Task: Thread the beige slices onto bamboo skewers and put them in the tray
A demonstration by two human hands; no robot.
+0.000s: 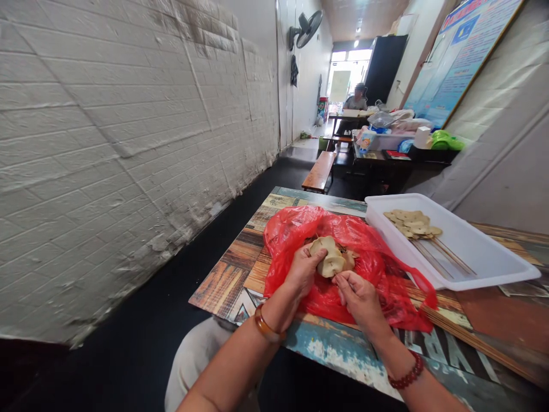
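Note:
My left hand (302, 269) is closed on a stack of flat beige slices (328, 257) over an open red plastic bag (377, 264). My right hand (359, 296) pinches the lower edge of the same slices. Both hands rest on the bag, which lies on a patterned wooden table (234, 274). More slices show inside the bag just behind the ones I hold. An amber bangle circles my left wrist and a red bead bracelet my right.
A white plastic tray (480, 252) to the right holds skewered slices (412, 223). Loose bamboo skewers (467, 337) lie beside the bag. A white brick wall runs along the left. Further back stand a bench (319, 170), a cluttered table and a seated person (355, 100).

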